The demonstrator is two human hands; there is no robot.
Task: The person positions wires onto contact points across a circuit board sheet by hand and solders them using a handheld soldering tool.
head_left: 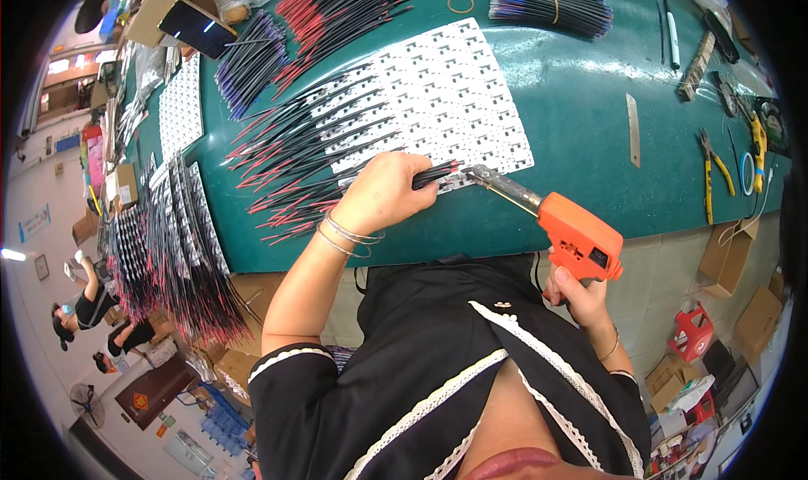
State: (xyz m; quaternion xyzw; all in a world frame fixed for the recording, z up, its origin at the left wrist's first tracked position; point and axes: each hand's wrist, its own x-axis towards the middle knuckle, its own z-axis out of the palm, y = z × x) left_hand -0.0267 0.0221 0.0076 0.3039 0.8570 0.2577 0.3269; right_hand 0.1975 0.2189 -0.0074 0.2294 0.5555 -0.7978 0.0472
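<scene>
My left hand point(383, 190) is closed around a small bunch of black wires point(436, 175) with red tips, above the near edge of a white circuit board panel point(459, 89). My right hand point(582, 299) grips the orange soldering gun point(581, 236) by its handle. The gun's metal tip points left, close to the wire ends at the panel's near corner; whether it touches them I cannot tell. Rows of black wires with red ends point(290, 169) fan out leftward from the panel's left part.
Loose red-and-black wires point(345, 13), a banded wire bundle point(551, 11) and a phone point(196, 28) lie along the far side. Wired panels point(181, 244) hang over the table's left end. A steel ruler point(633, 131) and yellow-handled pliers point(714, 173) lie to the right.
</scene>
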